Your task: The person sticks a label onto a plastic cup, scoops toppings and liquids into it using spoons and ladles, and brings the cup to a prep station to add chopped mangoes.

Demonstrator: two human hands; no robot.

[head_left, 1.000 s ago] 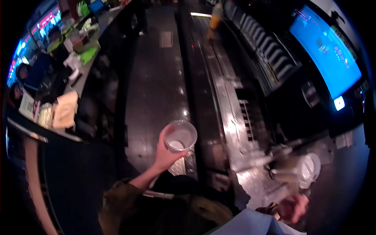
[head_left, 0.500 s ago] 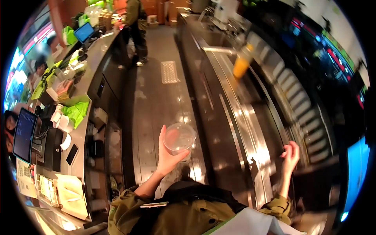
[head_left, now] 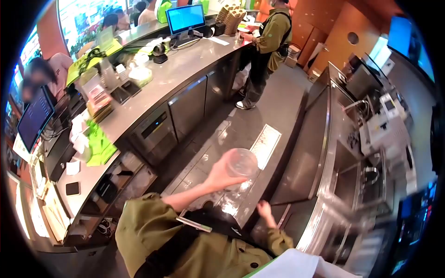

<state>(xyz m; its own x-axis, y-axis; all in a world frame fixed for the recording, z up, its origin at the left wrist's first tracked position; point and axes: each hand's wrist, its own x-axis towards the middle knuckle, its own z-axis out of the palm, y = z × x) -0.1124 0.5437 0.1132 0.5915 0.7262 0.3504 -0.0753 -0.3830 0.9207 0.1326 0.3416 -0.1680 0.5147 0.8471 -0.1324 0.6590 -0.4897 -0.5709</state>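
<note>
While the left hand (head_left: 221, 173) grips a clear cup (head_left: 243, 163) by its side, that cup sits out in front of the body, up over the floor (head_left: 194, 173), its round mouth tilted toward the camera. Fingers and thumb wrap it firmly on the left!

Down and to the right, here's the right hand (head_left: 265, 212), low and near the steel cabinets (head_left: 296, 180); its fingers look bent, but it's small in view, and whether it's open or closed I can't tell. Olive sleeves (head_left: 143, 217) on both arms, and just beyond the cup a bright floor panel (head_left: 270, 139) gleams.

Over on the right side, a sink (head_left: 340, 187) is set into the worktop, with a white machine (head_left: 384, 132) farther along. Across the aisle on the left sweeps the long counter (head_left: 153, 104), and it's busy: a dark phone (head_left: 73, 188) lying flat, a crumpled green bag (head_left: 98, 146) near it, a tilted screen (head_left: 36, 119) at the far left, a blue-lit monitor (head_left: 186, 19) farther up. And past that monitor, a co-worker (head_left: 274, 37) stands at the counter in an olive top, both hands held out over it.
</note>
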